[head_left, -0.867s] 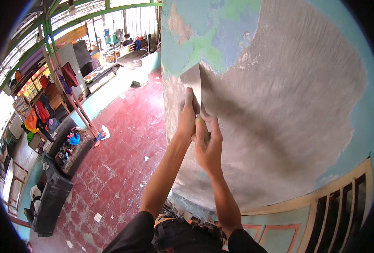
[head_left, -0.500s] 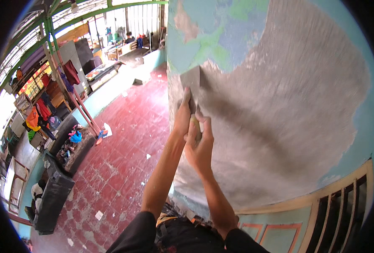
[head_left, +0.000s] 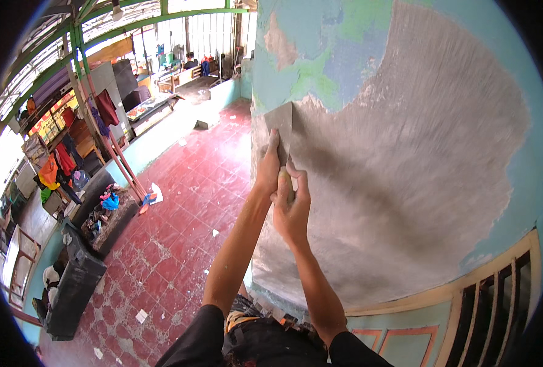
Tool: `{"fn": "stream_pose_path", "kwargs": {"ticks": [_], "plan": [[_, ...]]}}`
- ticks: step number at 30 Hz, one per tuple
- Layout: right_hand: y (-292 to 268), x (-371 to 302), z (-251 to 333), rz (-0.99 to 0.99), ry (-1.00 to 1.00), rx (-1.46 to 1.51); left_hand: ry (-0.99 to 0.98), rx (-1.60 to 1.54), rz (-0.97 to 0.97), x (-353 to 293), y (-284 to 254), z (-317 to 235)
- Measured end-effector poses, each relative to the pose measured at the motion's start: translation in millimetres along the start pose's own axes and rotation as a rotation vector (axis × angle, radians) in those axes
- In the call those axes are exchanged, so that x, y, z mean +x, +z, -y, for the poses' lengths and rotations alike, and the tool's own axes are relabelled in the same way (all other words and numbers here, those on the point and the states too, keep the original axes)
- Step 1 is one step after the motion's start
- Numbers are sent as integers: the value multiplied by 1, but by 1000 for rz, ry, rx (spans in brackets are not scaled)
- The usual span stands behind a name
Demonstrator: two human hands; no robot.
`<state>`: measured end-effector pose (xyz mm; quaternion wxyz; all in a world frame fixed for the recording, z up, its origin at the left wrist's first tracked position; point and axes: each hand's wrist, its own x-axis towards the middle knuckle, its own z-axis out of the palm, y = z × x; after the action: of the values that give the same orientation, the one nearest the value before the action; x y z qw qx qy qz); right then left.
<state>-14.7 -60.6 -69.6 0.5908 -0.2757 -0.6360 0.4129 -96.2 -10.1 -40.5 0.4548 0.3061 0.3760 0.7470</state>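
A wide-bladed scraper [head_left: 280, 122] lies against the wall near its left corner, just below a ragged edge of old paint. My right hand [head_left: 293, 214] is closed round its handle, thumb lying along it. Higher up, my left hand [head_left: 268, 168] grips the scraper where handle and blade meet, with the thumb laid on the blade. Its other fingers are partly hidden behind the tool. Around the blade the wall is bare grey plaster [head_left: 406, 134], bordered above by peeling blue and green paint [head_left: 320, 46].
A barred wooden window frame [head_left: 467, 324] is at the lower right. To the left spreads a red tiled floor [head_left: 180, 238] with scattered chips. Dark worn seats [head_left: 79, 287], hanging clothes [head_left: 51, 171] and pink poles [head_left: 121, 159] stand farther left. A person [head_left: 190, 61] is in the far background.
The view has shifted a little, moving the wall slightly right in the picture. Against the wall, the scraper has moved slightly toward the left corner. Both hands keep their grip.
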Motion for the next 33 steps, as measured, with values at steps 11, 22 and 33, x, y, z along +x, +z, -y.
{"fn": "stream_pose_path", "kwargs": {"ticks": [11, 22, 33], "plan": [[-20, 0, -13, -12, -23, 88, 116, 128, -65, 4, 14, 23], [-40, -16, -12, -15, 11, 109, 45, -25, -27, -8, 24, 35], [-31, 22, -4, 42, -178, -59, 93, 51, -153, 17, 26, 11]]}}
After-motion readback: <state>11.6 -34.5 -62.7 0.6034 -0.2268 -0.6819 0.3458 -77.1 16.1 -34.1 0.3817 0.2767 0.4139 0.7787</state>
